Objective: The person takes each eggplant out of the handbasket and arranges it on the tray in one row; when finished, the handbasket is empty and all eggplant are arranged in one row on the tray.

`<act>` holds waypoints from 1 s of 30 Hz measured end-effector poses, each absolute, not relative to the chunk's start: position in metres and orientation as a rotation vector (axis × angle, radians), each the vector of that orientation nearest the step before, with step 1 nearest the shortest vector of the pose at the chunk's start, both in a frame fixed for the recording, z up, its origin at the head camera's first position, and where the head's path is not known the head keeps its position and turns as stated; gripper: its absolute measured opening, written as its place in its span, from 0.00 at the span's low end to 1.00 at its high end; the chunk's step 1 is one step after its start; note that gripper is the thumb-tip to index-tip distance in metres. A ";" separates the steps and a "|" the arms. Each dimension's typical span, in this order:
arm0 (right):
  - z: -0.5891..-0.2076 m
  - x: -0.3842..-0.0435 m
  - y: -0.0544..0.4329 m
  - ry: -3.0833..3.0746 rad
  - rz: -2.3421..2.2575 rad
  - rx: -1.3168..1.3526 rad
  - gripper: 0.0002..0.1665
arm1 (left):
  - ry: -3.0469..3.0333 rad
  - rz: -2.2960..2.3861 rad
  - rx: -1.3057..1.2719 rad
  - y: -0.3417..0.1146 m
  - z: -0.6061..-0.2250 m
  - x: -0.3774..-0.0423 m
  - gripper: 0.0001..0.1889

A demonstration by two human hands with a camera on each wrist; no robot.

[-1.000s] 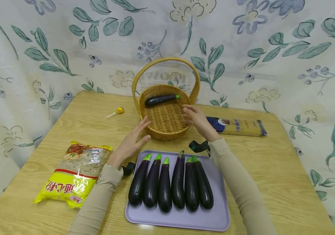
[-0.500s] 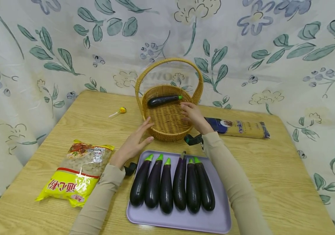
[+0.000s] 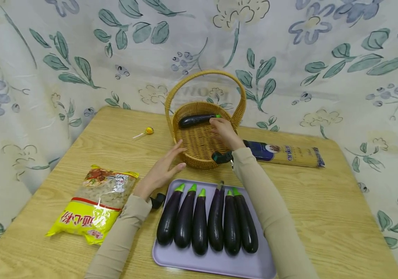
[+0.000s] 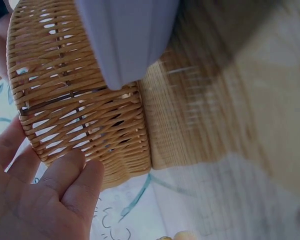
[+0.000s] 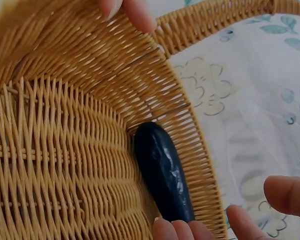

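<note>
A round wicker basket [image 3: 199,161] with a tall arched handle stands at the back of the table. One dark eggplant [image 3: 195,121] lies inside it against the far wall. My left hand [image 3: 162,168] is at the basket's near left side; in the left wrist view its extended fingers [image 4: 65,172] reach the woven wall. Over the right part of the basket is my right hand [image 3: 224,131], fingers loosely bent beside the eggplant's green stem end. In the right wrist view the right fingertips [image 5: 177,231] overlap the eggplant's lower end; contact is unclear.
Several eggplants [image 3: 200,228] lie side by side on a lilac tray [image 3: 244,265] in front of the basket. A yellow pasta bag [image 3: 97,205] is at left, a lollipop [image 3: 149,131] behind it. A spaghetti packet [image 3: 286,153] lies right of the basket.
My right hand has moved left and inward over the basket, closer to the eggplant's stem end. The left hand stays by the basket's side. The head view has shifted slightly.
</note>
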State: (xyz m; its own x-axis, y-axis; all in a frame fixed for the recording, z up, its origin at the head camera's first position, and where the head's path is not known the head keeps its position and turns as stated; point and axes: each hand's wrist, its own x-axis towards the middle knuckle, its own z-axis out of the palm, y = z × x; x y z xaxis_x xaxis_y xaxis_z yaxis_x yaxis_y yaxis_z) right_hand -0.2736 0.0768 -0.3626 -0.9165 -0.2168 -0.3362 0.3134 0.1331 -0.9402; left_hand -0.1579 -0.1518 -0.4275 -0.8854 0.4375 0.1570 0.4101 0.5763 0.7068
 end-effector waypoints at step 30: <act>-0.381 -0.304 0.053 1.885 -1.993 0.323 0.37 | 2.760 1.220 0.724 -0.154 -0.430 -0.155 0.41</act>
